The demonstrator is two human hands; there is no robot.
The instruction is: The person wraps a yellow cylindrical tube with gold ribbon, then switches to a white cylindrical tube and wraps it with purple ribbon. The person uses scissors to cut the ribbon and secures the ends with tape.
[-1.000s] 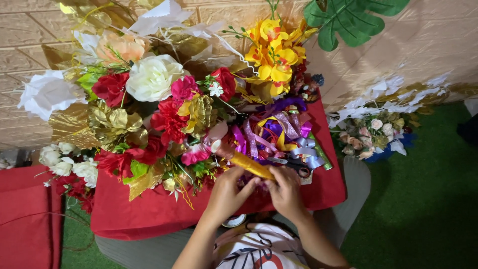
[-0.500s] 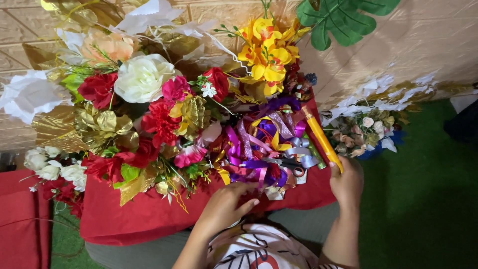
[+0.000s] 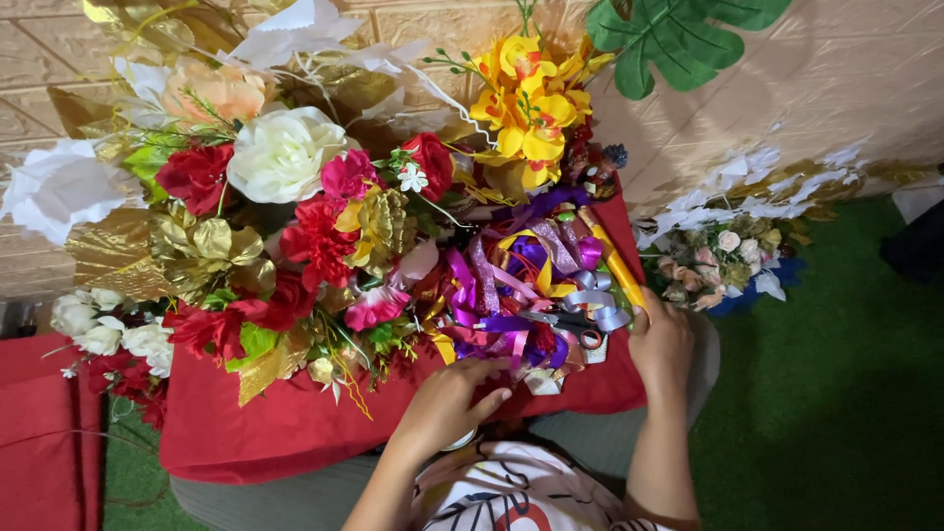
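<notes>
Head view, looking down on a counter (image 3: 295, 433) draped in red cloth and set against a tan brick-pattern wall (image 3: 846, 88).

Right hand (image 3: 661, 339): at the right edge of the ribbon pile (image 3: 531, 285), fingers closed around the lower end of a yellow ribbon-wrapped stick (image 3: 612, 258). The stick runs up and left along the pile's right side, toward the yellow flowers (image 3: 526, 108).

Left hand (image 3: 450, 398): resting at the front edge of the pile, fingers loosely curled and slightly apart, touching ribbon loops. Cannot tell whether it pinches any 1 strand.

Scissors (image 3: 570, 323) with grey and red handles lie on the pile between the 2 hands; neither hand touches them.

Progress, as a judgement: the large arrangement of white rose (image 3: 285, 152), red blooms (image 3: 315, 236) and gold leaves (image 3: 197, 246) looks fully assembled. The ribbons are a loose heap of purple, pink, yellow and silver loops, not tied into 1 bow. The stick is laid against the heap but not visibly fixed. The ribbon work appears mid-way, with sorting and fastening left.

A small pale bouquet (image 3: 723, 258) lies apart, right, on green turf (image 3: 836, 413).
</notes>
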